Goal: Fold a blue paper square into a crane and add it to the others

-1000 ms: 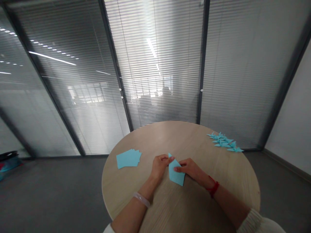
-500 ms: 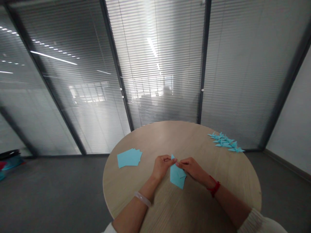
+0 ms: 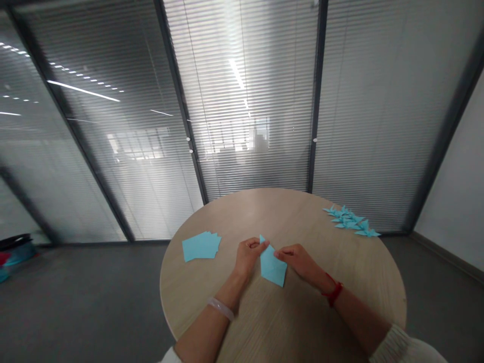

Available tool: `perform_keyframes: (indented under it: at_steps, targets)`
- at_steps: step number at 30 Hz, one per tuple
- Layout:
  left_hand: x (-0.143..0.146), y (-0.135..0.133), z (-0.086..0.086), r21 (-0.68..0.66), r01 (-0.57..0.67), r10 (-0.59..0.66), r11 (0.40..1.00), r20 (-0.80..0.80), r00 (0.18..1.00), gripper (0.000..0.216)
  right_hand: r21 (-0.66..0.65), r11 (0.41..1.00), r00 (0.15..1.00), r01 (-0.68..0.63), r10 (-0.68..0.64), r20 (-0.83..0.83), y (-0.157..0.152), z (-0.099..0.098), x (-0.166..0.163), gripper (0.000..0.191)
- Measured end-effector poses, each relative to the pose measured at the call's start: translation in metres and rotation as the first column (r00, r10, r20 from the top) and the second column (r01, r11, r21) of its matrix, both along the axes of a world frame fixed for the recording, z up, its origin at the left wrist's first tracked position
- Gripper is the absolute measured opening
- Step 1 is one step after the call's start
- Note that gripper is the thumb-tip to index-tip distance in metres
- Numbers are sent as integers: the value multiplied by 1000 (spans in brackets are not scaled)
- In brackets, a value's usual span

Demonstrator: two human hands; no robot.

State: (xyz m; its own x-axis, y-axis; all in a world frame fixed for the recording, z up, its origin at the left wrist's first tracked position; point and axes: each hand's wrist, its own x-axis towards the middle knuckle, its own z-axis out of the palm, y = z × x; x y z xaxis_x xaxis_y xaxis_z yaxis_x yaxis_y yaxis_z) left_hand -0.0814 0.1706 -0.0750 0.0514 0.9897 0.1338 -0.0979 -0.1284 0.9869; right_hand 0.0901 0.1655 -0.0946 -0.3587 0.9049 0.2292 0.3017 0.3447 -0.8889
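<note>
So a folded piece of blue paper [image 3: 273, 268] is held between the two hands, over the near-middle part of the round wooden desk [image 3: 270, 214]. Its top tip is pinched by the left hand [image 3: 248, 257], fingers closed up, thumb laid over the paper. The right edge is nipped by the right hand [image 3: 300, 260], fingers pretty much closed too, though the undersides can't be seen. Off to the left a loose stack of blue sheets [image 3: 201, 246] is fanned out, and some pointy folded blue shapes [image 3: 347, 221] are bunched near the far right rim.
</note>
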Motion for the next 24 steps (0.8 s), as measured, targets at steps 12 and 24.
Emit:
perform_keyframes:
  at_steps: [12, 24]
  targets:
    - [-3, -3, 13, 52, -162, 164, 985, -23, 986, 46, -25, 999, 999, 33, -32, 10, -1, 1, 1, 45]
    - [0, -1, 2, -42, -9, 12, 999, 72, 997, 40, 27, 999, 999, 41, -42, 31, -4, 6, 1, 43]
